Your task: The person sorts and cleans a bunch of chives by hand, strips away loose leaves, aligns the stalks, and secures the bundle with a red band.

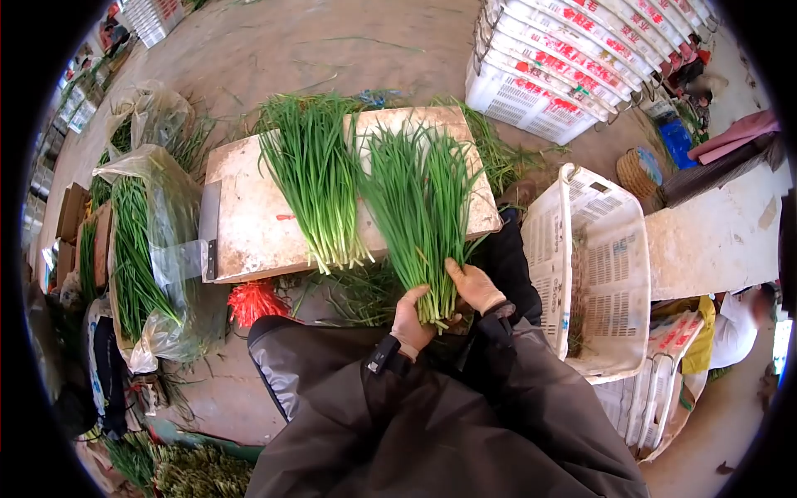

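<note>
Green, slender stalks with pale lower ends (pixel 419 224) fan out from your hands, tips resting across a stained off-white board (pixel 246 226). Your left hand (pixel 410 324) cups the lower stems, thumb laid over them; your right hand (pixel 476 287) pinches them from the opposite side. Light, even pressure from both sides suits such tender stems, with the cut ends held level. A second green bunch (pixel 320 178) lies at left on the board. A white perforated plastic crate (pixel 608 282) stands at right, red-lettered white stacked crates (pixel 544 79) beyond on the brown floor (pixel 249 50).
</note>
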Action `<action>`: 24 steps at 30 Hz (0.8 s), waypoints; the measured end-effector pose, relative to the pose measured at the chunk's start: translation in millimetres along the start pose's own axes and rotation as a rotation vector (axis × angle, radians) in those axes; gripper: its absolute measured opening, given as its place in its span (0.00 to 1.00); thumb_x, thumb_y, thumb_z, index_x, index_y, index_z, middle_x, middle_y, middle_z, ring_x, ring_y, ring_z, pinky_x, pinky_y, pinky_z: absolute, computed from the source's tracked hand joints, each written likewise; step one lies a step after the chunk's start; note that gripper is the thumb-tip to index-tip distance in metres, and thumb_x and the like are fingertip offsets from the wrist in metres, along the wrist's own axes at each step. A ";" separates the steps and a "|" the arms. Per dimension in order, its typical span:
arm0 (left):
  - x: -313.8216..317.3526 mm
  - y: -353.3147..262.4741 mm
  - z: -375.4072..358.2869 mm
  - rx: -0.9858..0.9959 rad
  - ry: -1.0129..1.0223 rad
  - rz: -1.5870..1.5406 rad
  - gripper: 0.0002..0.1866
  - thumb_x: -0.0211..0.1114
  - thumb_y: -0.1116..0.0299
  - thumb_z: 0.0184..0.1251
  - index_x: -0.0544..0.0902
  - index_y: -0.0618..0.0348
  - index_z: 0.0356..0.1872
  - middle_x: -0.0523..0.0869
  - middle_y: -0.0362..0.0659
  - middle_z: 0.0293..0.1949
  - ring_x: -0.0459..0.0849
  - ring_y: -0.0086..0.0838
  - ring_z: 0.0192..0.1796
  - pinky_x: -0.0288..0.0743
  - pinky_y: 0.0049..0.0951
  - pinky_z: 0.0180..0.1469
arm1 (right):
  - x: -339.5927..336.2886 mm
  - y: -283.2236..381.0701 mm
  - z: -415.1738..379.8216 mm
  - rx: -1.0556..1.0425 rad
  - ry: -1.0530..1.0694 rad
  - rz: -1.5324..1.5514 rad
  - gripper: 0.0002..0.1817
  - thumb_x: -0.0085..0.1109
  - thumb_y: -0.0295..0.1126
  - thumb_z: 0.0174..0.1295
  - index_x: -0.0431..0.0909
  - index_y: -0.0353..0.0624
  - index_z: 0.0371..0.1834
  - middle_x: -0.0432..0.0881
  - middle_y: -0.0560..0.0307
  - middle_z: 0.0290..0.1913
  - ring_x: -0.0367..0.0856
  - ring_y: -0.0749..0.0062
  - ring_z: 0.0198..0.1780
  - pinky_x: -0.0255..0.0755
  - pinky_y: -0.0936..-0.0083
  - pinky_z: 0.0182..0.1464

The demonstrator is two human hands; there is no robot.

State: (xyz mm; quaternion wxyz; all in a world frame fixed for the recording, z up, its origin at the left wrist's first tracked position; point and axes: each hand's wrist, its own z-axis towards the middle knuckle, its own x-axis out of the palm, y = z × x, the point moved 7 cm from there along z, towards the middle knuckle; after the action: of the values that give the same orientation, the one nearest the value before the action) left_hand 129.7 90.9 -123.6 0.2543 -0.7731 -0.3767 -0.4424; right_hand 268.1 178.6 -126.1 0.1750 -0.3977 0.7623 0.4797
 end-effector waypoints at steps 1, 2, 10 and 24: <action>2.4 -1.4 1.8 0.001 0.027 0.009 0.30 0.48 0.53 0.76 0.75 0.65 0.69 0.85 0.56 0.61 0.85 0.55 0.59 0.81 0.56 0.57 | -18.2 11.6 -9.9 0.053 -0.095 -0.195 0.53 0.34 0.79 0.69 0.85 0.30 0.41 0.86 0.26 0.41 0.85 0.33 0.51 0.78 0.48 0.55; 3.0 -0.7 2.6 0.001 0.050 0.016 0.31 0.48 0.53 0.75 0.74 0.65 0.70 0.85 0.56 0.61 0.85 0.54 0.59 0.81 0.55 0.56 | -34.3 22.9 -20.7 0.059 -0.239 -0.331 0.45 0.45 0.75 0.69 0.84 0.35 0.36 0.87 0.34 0.37 0.87 0.37 0.44 0.79 0.48 0.47; 0.7 2.6 2.7 0.016 0.024 -0.025 0.27 0.50 0.55 0.76 0.78 0.61 0.66 0.86 0.51 0.60 0.87 0.48 0.57 0.80 0.53 0.59 | -58.3 107.5 -76.1 -0.447 -0.547 -0.207 0.10 0.71 0.37 0.60 0.81 0.46 0.37 0.86 0.53 0.32 0.87 0.51 0.35 0.79 0.61 0.36; -12.0 5.8 9.6 0.014 0.155 0.014 0.17 0.62 0.65 0.70 0.81 0.55 0.57 0.88 0.44 0.52 0.86 0.40 0.56 0.77 0.43 0.62 | -15.8 85.3 -54.4 -0.449 -0.332 -0.142 0.16 0.76 0.36 0.57 0.86 0.41 0.46 0.85 0.48 0.42 0.86 0.52 0.42 0.80 0.61 0.45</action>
State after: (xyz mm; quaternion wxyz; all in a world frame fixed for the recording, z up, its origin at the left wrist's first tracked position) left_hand 135.2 90.2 -139.1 0.2914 -0.7375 -0.3535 -0.4962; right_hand 218.1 157.3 -39.3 0.2379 -0.3948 0.5682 0.6816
